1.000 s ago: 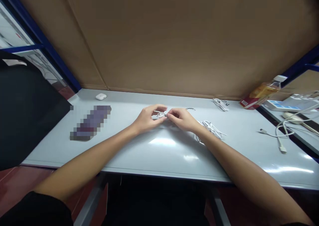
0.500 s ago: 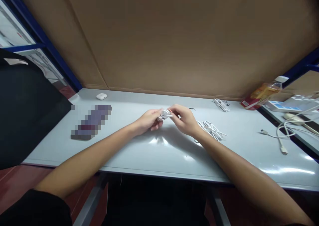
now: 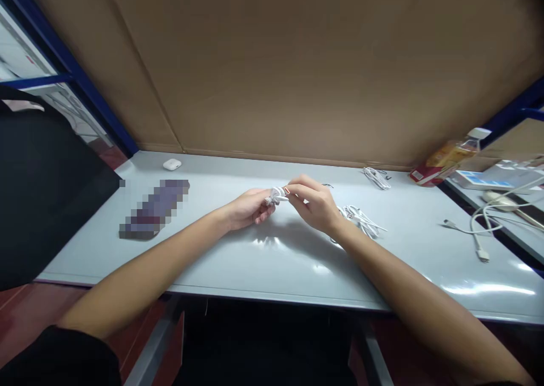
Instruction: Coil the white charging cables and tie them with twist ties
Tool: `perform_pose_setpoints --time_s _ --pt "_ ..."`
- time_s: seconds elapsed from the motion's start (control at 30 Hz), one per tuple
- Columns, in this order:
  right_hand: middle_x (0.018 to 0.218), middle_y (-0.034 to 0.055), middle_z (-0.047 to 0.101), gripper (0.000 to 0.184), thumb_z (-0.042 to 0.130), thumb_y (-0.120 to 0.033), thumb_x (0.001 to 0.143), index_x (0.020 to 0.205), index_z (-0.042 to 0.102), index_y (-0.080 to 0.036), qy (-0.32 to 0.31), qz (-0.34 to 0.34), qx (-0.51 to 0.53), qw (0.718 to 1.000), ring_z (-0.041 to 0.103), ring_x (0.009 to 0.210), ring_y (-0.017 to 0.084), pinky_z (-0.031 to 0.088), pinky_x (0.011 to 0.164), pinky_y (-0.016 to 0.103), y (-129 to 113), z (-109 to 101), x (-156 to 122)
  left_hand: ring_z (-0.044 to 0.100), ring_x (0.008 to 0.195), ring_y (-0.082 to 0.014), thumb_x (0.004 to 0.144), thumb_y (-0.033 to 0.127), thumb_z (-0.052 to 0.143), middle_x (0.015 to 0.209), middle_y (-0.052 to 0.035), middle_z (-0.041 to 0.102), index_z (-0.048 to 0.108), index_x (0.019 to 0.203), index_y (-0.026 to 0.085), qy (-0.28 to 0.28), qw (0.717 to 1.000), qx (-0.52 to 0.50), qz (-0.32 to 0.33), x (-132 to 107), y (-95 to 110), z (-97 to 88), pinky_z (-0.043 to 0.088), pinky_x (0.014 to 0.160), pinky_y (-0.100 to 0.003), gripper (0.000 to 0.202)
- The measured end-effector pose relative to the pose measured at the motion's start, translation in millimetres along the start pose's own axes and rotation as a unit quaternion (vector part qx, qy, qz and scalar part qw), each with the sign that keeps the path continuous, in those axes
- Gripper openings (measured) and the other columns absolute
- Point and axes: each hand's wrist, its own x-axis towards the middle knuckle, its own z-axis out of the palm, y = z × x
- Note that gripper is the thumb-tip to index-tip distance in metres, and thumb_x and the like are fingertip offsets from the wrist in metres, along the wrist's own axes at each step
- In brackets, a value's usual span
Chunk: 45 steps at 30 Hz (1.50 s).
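Two bare hands meet over the middle of the counter (image 3: 229, 264), with a small coiled white cable bundle (image 3: 277, 194) between them, seemingly lifted off the surface, as its reflection shows on the nearer side. The left hand (image 3: 247, 207) has its fingers clamped on the left end of the bundle, palm turned partly up. The right hand (image 3: 313, 202) comes in from the right, its fingers bunched close together at an orange-tipped end (image 3: 287, 191) of the bundle; whether they pinch that tip or only brush it, I cannot tell. The bundle should be light and bendy, the coils springy enough to slacken if let go, the coating smooth and perhaps a little slippery. The end pieces look stiffer and are likely the fragile part, so the safest hold is around the gathered coils, with only a light touch on the tip and no sharp bending where cable meets plug. To the right, partly behind the right forearm, lies a looser white cable coil (image 3: 361, 220); a thin dark strip (image 3: 327, 185) lies just beyond the right hand, and another white cable bundle (image 3: 376, 178) rests at the far edge, left of a bottle (image 3: 444, 160).
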Motion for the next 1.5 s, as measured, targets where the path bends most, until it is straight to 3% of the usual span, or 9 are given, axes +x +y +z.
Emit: perform_pose_setpoints --time_s 0.13,0.33,0.47,0.87,0.93,1.03,1.17,1.33,1.5 --pt "0.097 0.0078 0.069 0.016 0.052 -0.019 0.103 0.101 0.068 -0.022 0.009 -0.009 -0.032 0.999 0.061 0.077 0.016 0.047 0.064 0.028 -0.7 1.7 -1.3 0.043 0.039 -0.0077 0.092 0.045 0.057 0.054 -0.0001 0.054 0.056 0.071 0.018 -0.021 0.997 -0.013 -0.069 -1.0 -2.1 0.4 0.028 0.035 -0.018 0.034" --pt "0.09 0.0058 0.066 0.016 0.051 -0.023 0.102 0.093 0.064 -0.022 0.0 0.073 -0.027 0.997 0.056 0.07 0.015 0.043 0.061 0.028 5.5 3.4 -3.4 0.054 0.047 -0.0104 0.09 0.076 0.047 0.068 -0.0071 0.067 0.062 0.083 0.016 -0.074 0.996 -0.038 -0.017 1.3 -1.3 0.4 0.038 0.042 -0.021 0.063" --pt "0.078 0.0018 0.06 0.023 0.052 -0.028 0.102 0.081 0.061 -0.021 -0.037 0.144 0.002 0.989 0.051 0.063 0.014 0.039 0.061 0.029 5.0 3.0 -2.3 0.063 0.057 -0.0112 0.09 0.064 0.064 0.087 -0.0054 0.072 0.057 0.112 0.02 -0.018 0.997 -0.002 0.076 1.6 -1.9 2.0 0.043 0.049 -0.02 0.049" --pt "0.08 0.0034 0.062 0.018 0.053 -0.028 0.095 0.08 0.061 -0.021 -0.084 0.203 0.002 0.976 0.049 0.065 0.015 0.035 0.064 0.031 -4.6 1.1 1.6 0.069 0.075 -0.0162 0.088 0.058 0.071 0.095 -0.0059 0.067 0.065 0.102 0.015 0.025 0.991 0.042 0.126 6.4 -10.2 3.6 0.056 0.071 -0.032 0.046" --pt "0.074 0.0016 0.061 0.02 0.056 -0.03 0.092 0.075 0.06 -0.021 -0.081 0.289 0.085 0.95 0.049 0.065 0.015 0.036 0.064 0.03 -4.2 0.7 4.1 0.066 0.079 -0.0148 0.088 0.055 0.072 0.096 -0.0056 0.067 0.068 0.105 0.014 0.025 0.987 0.036 0.157 6.2 -10.0 3.9 0.055 0.077 -0.031 0.045" --pt "0.065 -0.0004 0.055 0.022 0.061 -0.033 0.086 0.068 0.059 -0.02 -0.098 0.432 0.267 0.856 0.045 0.061 0.014 0.036 0.061 0.03 -0.9 -0.4 6.1 0.062 0.079 -0.0131 0.089 0.054 0.072 0.091 -0.0043 0.066 0.07 0.108 0.014 0.019 0.98 0.032 0.197 6.8 -10.1 3.7 0.052 0.079 -0.029 0.044" --pt "0.064 -0.0006 0.05 0.02 0.066 -0.035 0.083 0.07 0.062 -0.02 -0.127 0.487 0.431 0.749 0.041 0.058 0.014 0.036 0.055 0.03 5.7 -1.6 4.8 0.059 0.078 -0.0121 0.089 0.055 0.072 0.089 -0.0035 0.066 0.072 0.106 0.016 -0.022 0.98 -0.007 0.197 7.8 -9.8 1.9 0.05 0.078 -0.028 0.043" --pt "0.068 -0.0007 0.051 0.017 0.067 -0.033 0.086 0.074 0.065 -0.021 -0.148 0.466 0.456 0.744 0.041 0.061 0.014 0.037 0.056 0.029 8.1 -3.6 4.3 0.059 0.077 -0.012 0.088 0.054 0.073 0.089 -0.0029 0.065 0.072 0.1 0.018 -0.053 0.984 -0.056 0.162 4.0 -4.9 3.6 0.05 0.077 -0.027 0.038" --pt "0.064 -0.0026 0.048 0.025 0.06 -0.033 0.091 0.069 0.06 -0.02 -0.154 0.455 0.402 0.779 0.04 0.058 0.013 0.034 0.055 0.028 0.8 -5.3 8.0 0.063 0.089 -0.0148 0.088 0.051 0.074 0.101 -0.0059 0.068 0.068 0.108 0.017 0.003 0.981 -0.039 0.192 8.1 -6.7 2.6 0.05 0.084 -0.03 0.04"
